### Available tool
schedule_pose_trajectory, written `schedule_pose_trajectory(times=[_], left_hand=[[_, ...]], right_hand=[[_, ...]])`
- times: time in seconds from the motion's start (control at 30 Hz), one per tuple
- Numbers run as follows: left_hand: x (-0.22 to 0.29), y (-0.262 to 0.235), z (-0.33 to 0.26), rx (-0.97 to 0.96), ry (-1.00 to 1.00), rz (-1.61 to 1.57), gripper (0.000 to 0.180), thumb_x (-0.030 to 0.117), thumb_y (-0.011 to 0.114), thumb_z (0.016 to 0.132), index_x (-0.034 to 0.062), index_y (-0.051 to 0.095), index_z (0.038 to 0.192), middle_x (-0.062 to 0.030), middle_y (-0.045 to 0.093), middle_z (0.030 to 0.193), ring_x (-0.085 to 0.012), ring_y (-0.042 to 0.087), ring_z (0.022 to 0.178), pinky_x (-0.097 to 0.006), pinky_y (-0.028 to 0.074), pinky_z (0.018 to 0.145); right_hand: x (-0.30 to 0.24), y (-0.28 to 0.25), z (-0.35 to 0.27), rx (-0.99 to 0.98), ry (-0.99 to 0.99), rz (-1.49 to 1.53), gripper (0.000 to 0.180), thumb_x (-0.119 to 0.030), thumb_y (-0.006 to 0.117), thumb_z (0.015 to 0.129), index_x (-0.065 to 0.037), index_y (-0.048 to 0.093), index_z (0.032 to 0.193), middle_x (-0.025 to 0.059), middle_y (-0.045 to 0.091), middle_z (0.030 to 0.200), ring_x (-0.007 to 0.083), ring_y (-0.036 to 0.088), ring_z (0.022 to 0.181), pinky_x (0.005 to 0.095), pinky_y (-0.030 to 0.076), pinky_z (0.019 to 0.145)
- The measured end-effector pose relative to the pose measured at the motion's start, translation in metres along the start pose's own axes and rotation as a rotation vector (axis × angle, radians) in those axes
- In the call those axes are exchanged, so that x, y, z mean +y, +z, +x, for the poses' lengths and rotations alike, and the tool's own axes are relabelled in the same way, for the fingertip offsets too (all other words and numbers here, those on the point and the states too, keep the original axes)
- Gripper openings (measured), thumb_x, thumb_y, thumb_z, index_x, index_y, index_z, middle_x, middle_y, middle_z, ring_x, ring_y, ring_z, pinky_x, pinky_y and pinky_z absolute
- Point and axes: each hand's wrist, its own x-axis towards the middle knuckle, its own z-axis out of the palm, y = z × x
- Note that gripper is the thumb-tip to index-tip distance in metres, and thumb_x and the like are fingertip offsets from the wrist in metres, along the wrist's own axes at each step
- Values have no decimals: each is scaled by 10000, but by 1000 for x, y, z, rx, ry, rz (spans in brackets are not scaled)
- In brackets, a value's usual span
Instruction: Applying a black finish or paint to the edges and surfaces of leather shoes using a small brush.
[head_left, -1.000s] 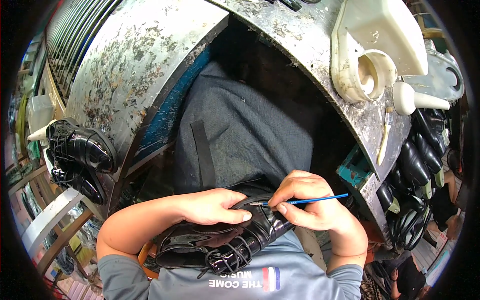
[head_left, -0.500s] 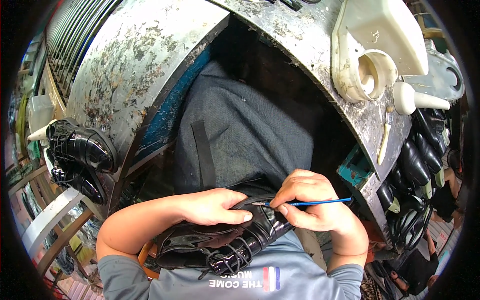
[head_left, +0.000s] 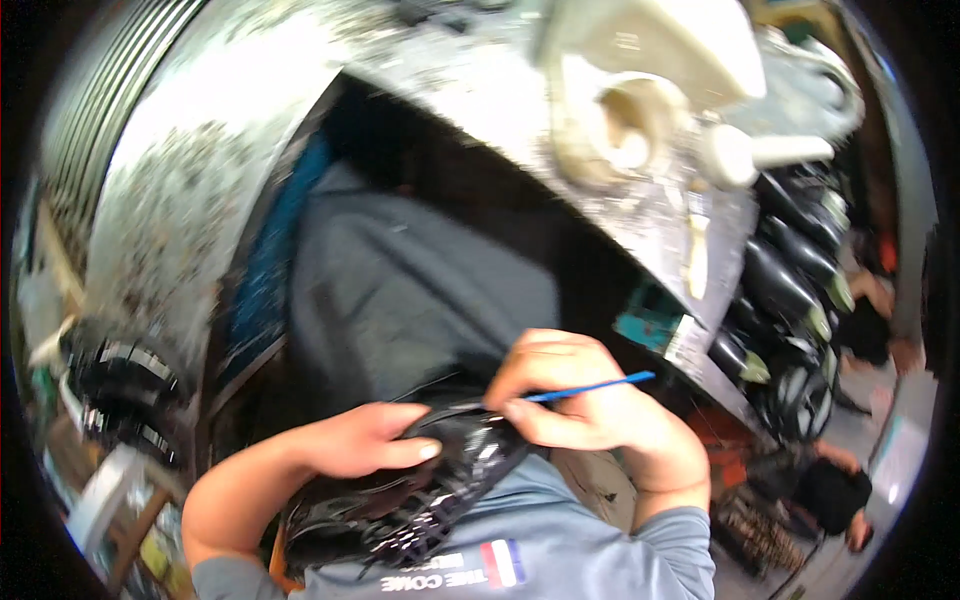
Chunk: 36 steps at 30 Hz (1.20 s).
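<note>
A person seated at a grey metal surface [head_left: 500, 85], speckled with dark stains, holds a glossy black lace-up boot [head_left: 415, 490] across the lap, well below the surface's near edge. The boot lies tilted against a short-sleeved grey shirt [head_left: 590, 510] and a dark cloth [head_left: 420, 290] draped over the legs. The left hand [head_left: 375, 440] grips the boot's upper side, thumb pressed flat on the shiny upper, its other fingers mostly hidden. The right hand [head_left: 570, 400] pinches a slim blue-handled tool [head_left: 600, 388] between thumb and fingers over the other end of the boot; the tool's tip cannot be made out.

Pale lettering [head_left: 430, 580] runs across the shirt, upside down to the viewer, next to a patch of red, white and blue stripes [head_left: 503, 563]. A faint mark on a large off-white plastic container [head_left: 690, 50], near the surface's far right corner, is too blurred to read.

A white bottle with a long nozzle [head_left: 735, 158] lies near the surface's right edge, and a white-handled brush [head_left: 697, 240] rests nearer the right-hand corner. Black shoes [head_left: 790, 280] crowd beyond that edge; more dark, shiny footwear [head_left: 125, 385] sits by the near left corner.
</note>
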Motion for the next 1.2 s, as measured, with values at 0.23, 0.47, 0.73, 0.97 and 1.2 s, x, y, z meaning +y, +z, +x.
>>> schedule_pose_trajectory(times=[0.23, 0.47, 0.73, 0.97, 1.2], left_hand=[[8, 8, -10, 148, -63, -354, 426, 243, 597, 1026, -13, 536, 1360, -48, 671, 1150, -110, 621, 1022, -288, 509, 915], [10, 6, 0, 78, -85, -277, 410, 256, 584, 1032, -18, 546, 1334, -49, 673, 1131, -101, 629, 982, -278, 523, 878], [12, 10, -3, 102, -83, -248, 362, 255, 579, 1033, -9, 560, 1279, -53, 679, 1067, -96, 635, 908, -276, 544, 827], [9, 5, -3, 96, -46, -171, 385, 254, 578, 1036, -2, 561, 1323, -30, 676, 1104, -86, 618, 944, -270, 528, 844], [3, 6, 4, 110, 38, -144, 334, 290, 599, 1026, -17, 621, 1156, -16, 646, 967, -88, 578, 894, -274, 496, 819]], right_hand=[[-27, -38, -4, 451, 13, -121, 159, -93, 651, 921, -9, 675, 1054, 118, 694, 980, 244, 672, 911, 361, 529, 834], [-30, -88, -29, 974, 17, -257, 154, -45, 663, 937, 13, 670, 1080, 66, 697, 902, 132, 657, 830, 269, 526, 758], [-10, -102, 11, 853, 120, -724, 116, -92, 682, 900, -28, 701, 995, 119, 696, 855, 224, 679, 776, 316, 520, 725], [-16, -98, 9, 930, -11, -570, 118, -47, 665, 926, 3, 693, 1029, 81, 715, 875, 148, 670, 814, 274, 518, 761], [-21, -43, -6, 722, 31, -57, 101, -46, 636, 921, 25, 660, 988, 123, 710, 918, 167, 657, 840, 299, 523, 791]])
